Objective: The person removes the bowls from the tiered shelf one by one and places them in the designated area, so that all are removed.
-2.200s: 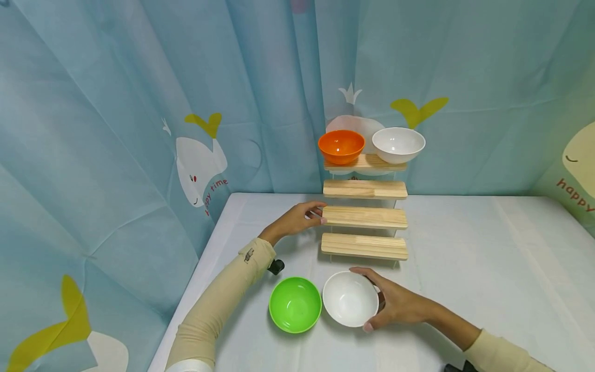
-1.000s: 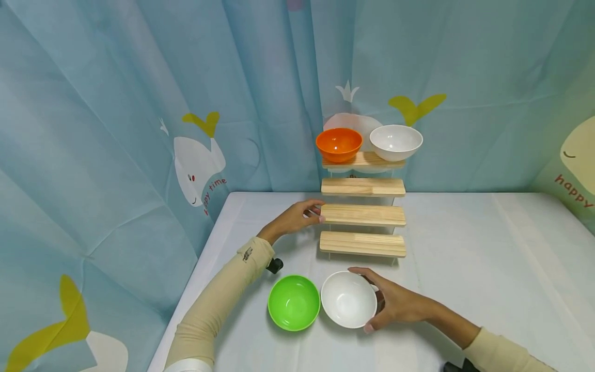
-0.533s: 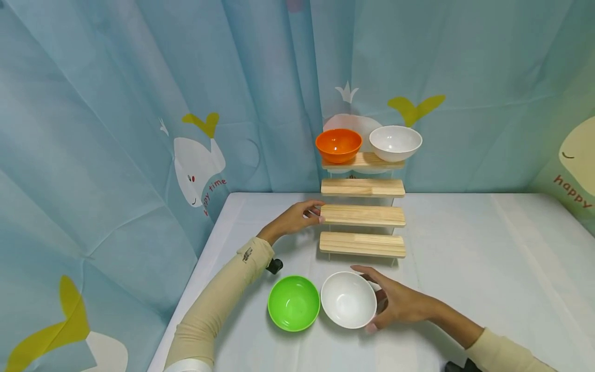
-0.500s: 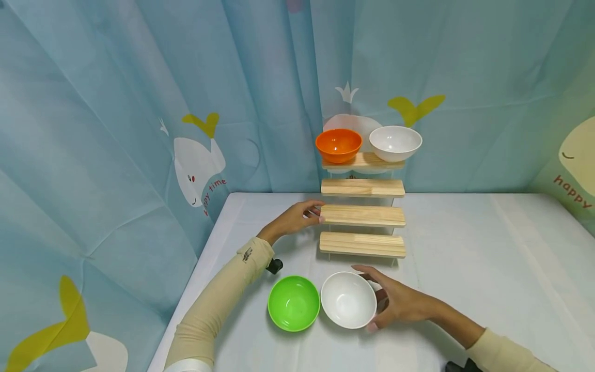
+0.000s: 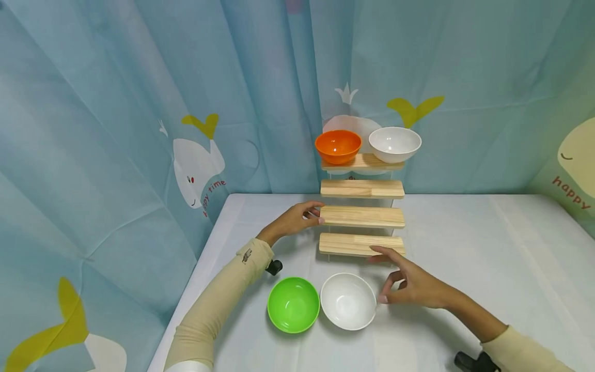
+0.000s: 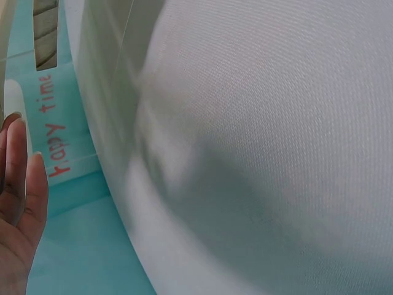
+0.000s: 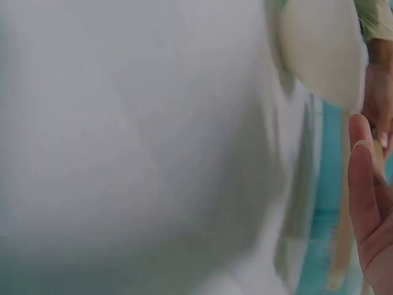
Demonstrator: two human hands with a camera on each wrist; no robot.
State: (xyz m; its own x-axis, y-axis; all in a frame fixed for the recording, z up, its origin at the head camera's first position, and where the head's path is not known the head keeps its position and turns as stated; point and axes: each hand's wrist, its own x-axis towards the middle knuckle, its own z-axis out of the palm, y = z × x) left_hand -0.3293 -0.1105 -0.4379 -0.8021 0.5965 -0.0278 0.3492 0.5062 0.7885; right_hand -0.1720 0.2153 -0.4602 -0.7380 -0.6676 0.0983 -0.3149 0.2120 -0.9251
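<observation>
At the left end of a tiered wooden display rack [image 5: 362,216], my left hand [image 5: 293,219] holds one of the middle boards, thumb at its front and index finger at its upper corner. In the left wrist view that hand [image 6: 21,196] shows only at the left edge. My right hand [image 5: 413,281] hovers just right of a white bowl [image 5: 348,301], fingers loosely bent around nothing. A green bowl [image 5: 293,305] stands left of the white one, very close to it. The right wrist view shows the white bowl's side [image 7: 325,49] above my fingers [image 7: 363,184].
An orange bowl [image 5: 338,146] and another white bowl [image 5: 395,144] sit side by side on the rack's top board. White cloth [image 5: 488,268] covers the table. A blue printed curtain [image 5: 269,93] hangs behind and to the left.
My right hand has let go of the front white bowl and moved up and to the right. The bowls stay where they were. My left hand has kept its place.
</observation>
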